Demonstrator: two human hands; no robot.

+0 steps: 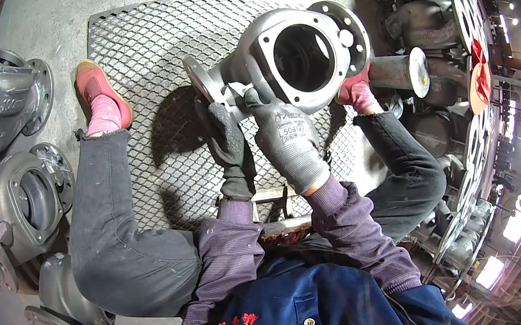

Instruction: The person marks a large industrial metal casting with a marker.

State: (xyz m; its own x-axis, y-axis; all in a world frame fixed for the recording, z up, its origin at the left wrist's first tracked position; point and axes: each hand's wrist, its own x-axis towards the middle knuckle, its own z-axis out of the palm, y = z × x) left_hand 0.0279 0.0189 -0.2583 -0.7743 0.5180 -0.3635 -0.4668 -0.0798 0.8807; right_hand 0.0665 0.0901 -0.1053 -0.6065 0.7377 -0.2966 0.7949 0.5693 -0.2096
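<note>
A grey cast-metal valve body (251, 57) lies in front of me, its large round opening facing up and toward me. One flange (197, 82) sits at its left end, another flange (354, 30) with bolt holes at its right. My left hand (227, 137), in a dark glove, is closed against the underside of the left flange; its fingertips are partly hidden. Beside it, my right hand (287, 134), in a grey glove, rests against the body's near side with curled fingers. A small pale piece (236, 89) shows at those fingers, too small to name.
Under the work lies black metal mesh (139, 52). Several valve castings (21, 195) stand on the left. More castings (420, 25) line the right, beside a short flanged pipe (401, 75). My pink shoes (99, 93) flank the casting. A red-orange object (480, 81) hangs at far right.
</note>
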